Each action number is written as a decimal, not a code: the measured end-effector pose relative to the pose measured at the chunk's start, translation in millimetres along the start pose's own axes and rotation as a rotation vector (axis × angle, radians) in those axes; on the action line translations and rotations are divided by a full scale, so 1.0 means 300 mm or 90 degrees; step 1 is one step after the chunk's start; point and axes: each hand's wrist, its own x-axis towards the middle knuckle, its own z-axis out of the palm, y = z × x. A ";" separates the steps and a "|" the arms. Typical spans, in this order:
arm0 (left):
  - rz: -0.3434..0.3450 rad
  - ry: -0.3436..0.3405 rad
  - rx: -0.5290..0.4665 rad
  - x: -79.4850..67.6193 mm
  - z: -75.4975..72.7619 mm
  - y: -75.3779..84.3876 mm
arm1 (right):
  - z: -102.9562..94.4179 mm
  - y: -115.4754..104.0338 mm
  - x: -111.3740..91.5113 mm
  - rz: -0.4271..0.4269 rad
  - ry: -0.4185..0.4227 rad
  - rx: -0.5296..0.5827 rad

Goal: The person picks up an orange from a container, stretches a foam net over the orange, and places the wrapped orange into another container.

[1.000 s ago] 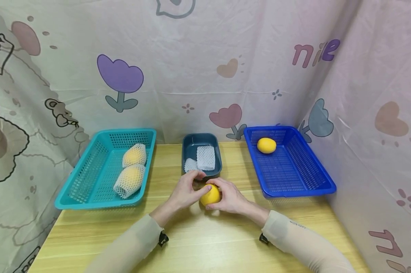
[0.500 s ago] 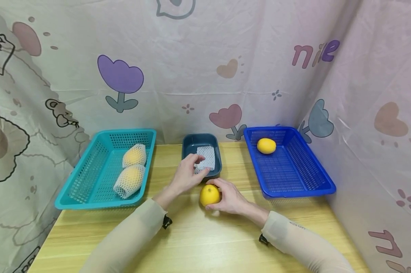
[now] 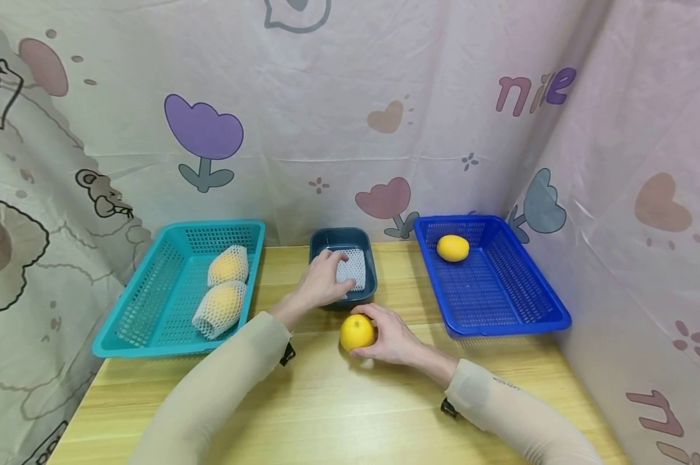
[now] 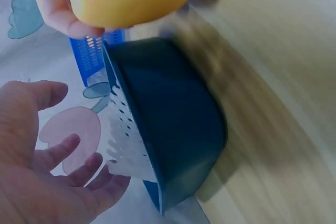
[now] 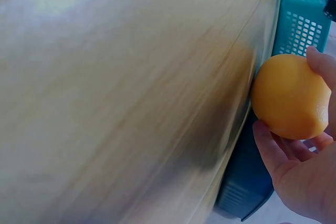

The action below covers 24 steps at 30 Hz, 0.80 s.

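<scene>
My right hand (image 3: 392, 334) grips a yellow lemon (image 3: 356, 334) on the wooden table, thumb and fingers around its right side. The stem end of the lemon faces up. My left hand (image 3: 322, 281) reaches over the small dark teal box (image 3: 322, 241), fingers spread and loosely bent. White foam nets (image 3: 356, 266) lie in the box, partly hidden by this hand. In the left wrist view, the fingertips are right at the edge of a foam net (image 4: 126, 142), with thumb and fingers apart. The lemon (image 5: 291, 95) fills the right hand's grasp in the right wrist view.
At the left stands a turquoise basket (image 3: 166, 297) with two foam-netted yellow fruits (image 3: 220, 305) along its right side. A blue basket (image 3: 483, 294) at the right holds one bare lemon (image 3: 453, 248). A printed curtain (image 3: 303, 110) hangs behind and beside the table.
My left hand has let go of the lemon and moved up and away from me, over the dark teal box. My right hand keeps the lemon in the same place.
</scene>
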 end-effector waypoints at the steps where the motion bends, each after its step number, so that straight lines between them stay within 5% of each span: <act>1: -0.005 -0.013 0.010 0.009 -0.001 0.002 | -0.001 0.001 -0.001 0.002 0.000 0.001; 11: -0.021 -0.107 0.088 0.088 0.023 0.012 | -0.002 0.003 0.001 0.010 -0.002 0.005; 24: -0.068 -0.150 0.125 0.140 0.069 0.016 | 0.001 0.000 0.001 0.007 0.001 -0.005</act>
